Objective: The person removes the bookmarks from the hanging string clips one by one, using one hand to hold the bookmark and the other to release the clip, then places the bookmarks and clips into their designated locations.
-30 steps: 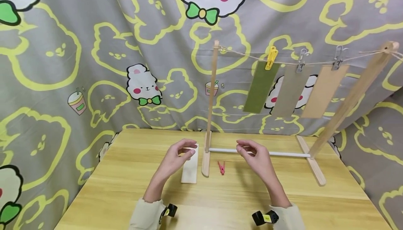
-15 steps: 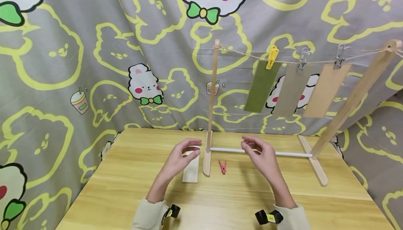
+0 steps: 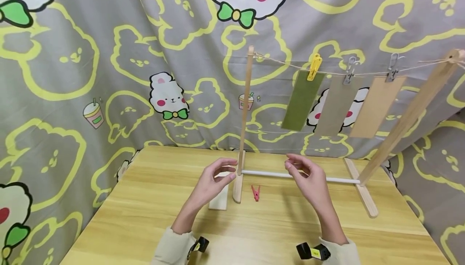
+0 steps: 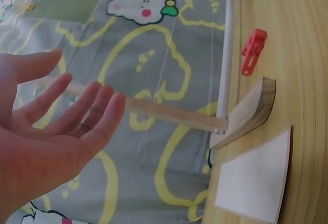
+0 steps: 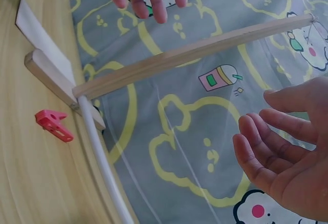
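My left hand [image 3: 214, 182] hovers above the table by the rack's left post [image 3: 245, 111], fingers loosely bent and holding nothing. Partly beneath it, in the head view, a white rectangular card [image 4: 256, 178] lies flat. My right hand [image 3: 308, 176], also holding nothing, hovers over the rack's white crossbar [image 3: 270, 173] with relaxed fingers. Between the hands a red clothespin [image 3: 256, 193] lies on the table. From the rack's string hang a green strip [image 3: 302, 101] under a yellow clothespin [image 3: 314, 66], a grey strip [image 3: 338, 107] and a tan strip [image 3: 378, 107], both under grey clothespins.
The rack's thick right post [image 3: 410, 115] leans in the head view above a wooden foot [image 3: 363, 192]. Its left foot [image 3: 237, 188] stands near the card. A grey patterned curtain [image 3: 134, 67] hangs behind the wooden table [image 3: 152, 180].
Both hands have drifted a little to the right in the head view, the left one covering more of the card. The view has shifted slightly; clothespins and strips stay as they were.
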Demonstrator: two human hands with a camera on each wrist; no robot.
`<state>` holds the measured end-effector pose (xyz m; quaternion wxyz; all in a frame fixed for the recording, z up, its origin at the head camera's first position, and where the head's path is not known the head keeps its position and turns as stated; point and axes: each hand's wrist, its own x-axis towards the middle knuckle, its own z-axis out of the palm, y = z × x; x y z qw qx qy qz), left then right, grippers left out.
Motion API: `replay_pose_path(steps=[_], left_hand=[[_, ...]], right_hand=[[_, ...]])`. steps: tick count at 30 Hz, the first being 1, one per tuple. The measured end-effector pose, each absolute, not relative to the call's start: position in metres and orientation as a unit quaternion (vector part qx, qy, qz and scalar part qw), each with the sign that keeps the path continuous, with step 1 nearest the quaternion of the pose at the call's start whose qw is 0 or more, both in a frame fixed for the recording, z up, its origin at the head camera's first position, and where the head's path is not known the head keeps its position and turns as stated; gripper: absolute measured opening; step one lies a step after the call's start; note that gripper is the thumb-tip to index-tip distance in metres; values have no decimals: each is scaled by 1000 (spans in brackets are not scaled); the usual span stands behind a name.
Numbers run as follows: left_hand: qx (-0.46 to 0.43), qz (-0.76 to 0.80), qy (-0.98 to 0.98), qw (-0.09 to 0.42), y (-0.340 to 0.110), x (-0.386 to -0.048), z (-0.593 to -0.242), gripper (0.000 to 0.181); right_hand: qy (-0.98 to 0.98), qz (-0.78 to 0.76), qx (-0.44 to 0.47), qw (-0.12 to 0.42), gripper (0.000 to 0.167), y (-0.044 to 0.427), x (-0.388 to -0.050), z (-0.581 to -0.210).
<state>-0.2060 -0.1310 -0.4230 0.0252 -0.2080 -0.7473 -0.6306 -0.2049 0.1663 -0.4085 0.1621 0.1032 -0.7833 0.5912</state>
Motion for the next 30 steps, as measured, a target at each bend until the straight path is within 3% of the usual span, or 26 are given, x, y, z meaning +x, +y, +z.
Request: replay_pose_path(steps=[30], left_hand=[[-246,-679,-689,56,-68,-213,-427,28]], right_hand=[[-774,588,88,217,27,188,-193,-393]])
